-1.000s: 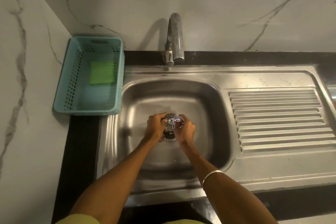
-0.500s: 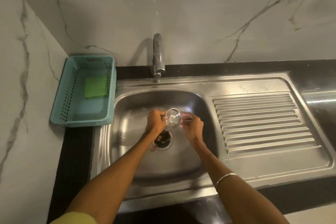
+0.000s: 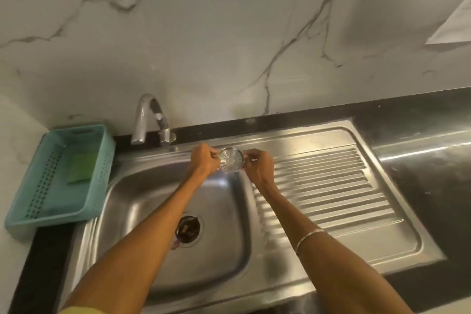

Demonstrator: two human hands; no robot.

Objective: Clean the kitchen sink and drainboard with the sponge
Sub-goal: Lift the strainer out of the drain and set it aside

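Both hands are raised above the back edge of the sink [image 3: 122, 211], holding one part between them. The left hand [image 3: 204, 160] grips the left rim of the round metal drain strainer [image 3: 231, 160]; its fingers [image 3: 212, 153] are closed on that rim. The right hand [image 3: 260, 164] grips the opposite rim, fingers likewise closed on the part. The strainer is held clear of the basin, its slotted face turned toward the person.

The drain opening [image 3: 189, 228] in the basin floor is uncovered; dark residue shows inside it, and a small pinkish item lies just beside its lower left edge, too blurred to identify.

The sponge [image 3: 81, 167], green, lies flat in the teal plastic basket [image 3: 99, 201]. The basket stands on the dark tabletop [image 3: 38, 270] at the left of the sink, against the marble wall [image 3: 204, 46]. Neither hand touches the sponge; it is well apart from both.

The drainboard [image 3: 331, 186], ribbed, extends to the right of the basin. The right forearm crosses its left edge. A thin bangle [image 3: 308, 236] sits on that forearm.

The faucet [image 3: 150, 120] rises at the back left of the basin, its spout curved toward the basket side.
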